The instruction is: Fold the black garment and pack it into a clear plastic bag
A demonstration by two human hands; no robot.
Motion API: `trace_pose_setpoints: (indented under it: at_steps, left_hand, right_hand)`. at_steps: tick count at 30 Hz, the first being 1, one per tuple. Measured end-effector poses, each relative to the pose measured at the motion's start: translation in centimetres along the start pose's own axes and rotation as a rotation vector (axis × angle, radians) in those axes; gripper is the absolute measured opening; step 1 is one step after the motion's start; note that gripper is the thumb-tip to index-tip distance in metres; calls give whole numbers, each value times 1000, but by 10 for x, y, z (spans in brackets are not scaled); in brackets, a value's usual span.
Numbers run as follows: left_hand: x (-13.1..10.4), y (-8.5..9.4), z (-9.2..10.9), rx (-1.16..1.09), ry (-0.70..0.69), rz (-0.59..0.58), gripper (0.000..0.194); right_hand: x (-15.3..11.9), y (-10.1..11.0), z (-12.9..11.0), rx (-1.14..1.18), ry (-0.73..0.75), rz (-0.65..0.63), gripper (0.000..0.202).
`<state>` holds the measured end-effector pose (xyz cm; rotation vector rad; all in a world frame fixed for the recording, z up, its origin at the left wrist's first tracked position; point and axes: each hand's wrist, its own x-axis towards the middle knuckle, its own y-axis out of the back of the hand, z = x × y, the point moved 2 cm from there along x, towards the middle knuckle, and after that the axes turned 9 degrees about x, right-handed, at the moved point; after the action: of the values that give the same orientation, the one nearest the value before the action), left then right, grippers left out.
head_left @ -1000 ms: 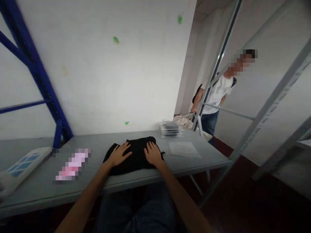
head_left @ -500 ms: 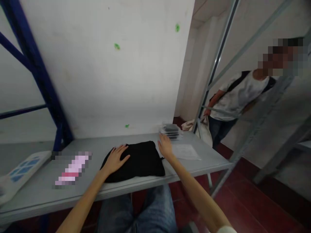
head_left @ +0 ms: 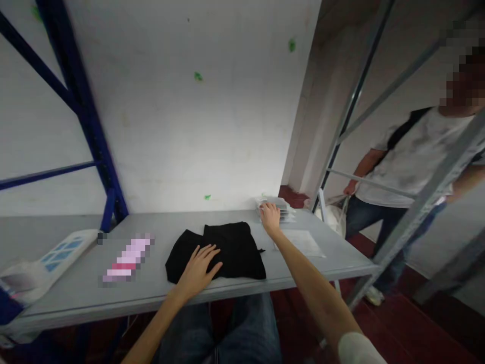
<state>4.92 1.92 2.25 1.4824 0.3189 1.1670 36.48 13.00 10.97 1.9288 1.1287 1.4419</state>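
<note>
While the black cloth (head_left: pixel 237 250) is touched at lower middle by the spread left hand (head_left: pixel 200 263), it looks soft and light, best held by its edges. Right of centre, the stacked packs (head_left: pixel 287 211) are partly hidden by the right hand (head_left: pixel 270 217); whether one is pinched cannot be told.

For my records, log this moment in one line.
left hand: on black cloth; right hand: at stacked packets, contact unclear; pale sheet: on table
</note>
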Motion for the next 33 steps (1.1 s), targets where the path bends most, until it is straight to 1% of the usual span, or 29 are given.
trace_pose_setpoints:
  at_steps: [2, 4, 5, 7, 9, 10, 11, 12, 15, 18, 21, 27, 30, 33]
  left_hand:
    - [1, 4, 1, -46, 26, 72, 42]
    - [2, 10, 3, -104, 79, 150, 46]
    - [2, 14, 3, -129, 111, 185, 48]
    - [1, 21, 3, -160, 152, 235, 47]
    - [-1, 25, 2, -170, 146, 256, 34]
    - [-2, 27, 1, -169, 136, 257, 27]
    - [-4, 27, 1, -166, 126, 253, 22]
    - [-5, 27, 1, -160, 119, 243, 21]
    - [-7, 25, 2, -121, 94, 187, 26]
    - [-8, 22, 5, -73, 36, 120, 24]
    - [-9, 21, 5, -49, 15, 116, 22]
    - [-11, 24, 1, -50, 15, 177, 22]
    - [-12, 29, -1, -45, 14, 258, 24]
    - [-13, 32, -3, -62, -27, 340, 25]
  right_hand:
    - [-16, 7, -22, 33, 32, 48, 32]
    - [-47, 11, -54, 149, 137, 140, 31]
    - [-68, 11, -71, 209, 200, 157, 29]
    - [-112, 6, -106, 305, 363, 120, 23]
    - [-150, -3, -134, 354, 580, 20, 17]
    - [-164, -8, -142, 378, 632, 7, 15]
    - [-173, -12, -147, 391, 651, -9, 15]
    - [-178, -15, -149, 401, 661, -16, 15]
    - [-177, -19, -144, 413, 629, -25, 17]
    - [-170, -17, -135, 410, 599, -36, 15]
    - [-166, -15, -132, 405, 595, -46, 12]
    - [-165, -16, -137, 436, 586, -45, 10]
    - [-165, -17, -139, 462, 576, -35, 11]
    - [-165, -17, -140, 469, 588, -32, 12]
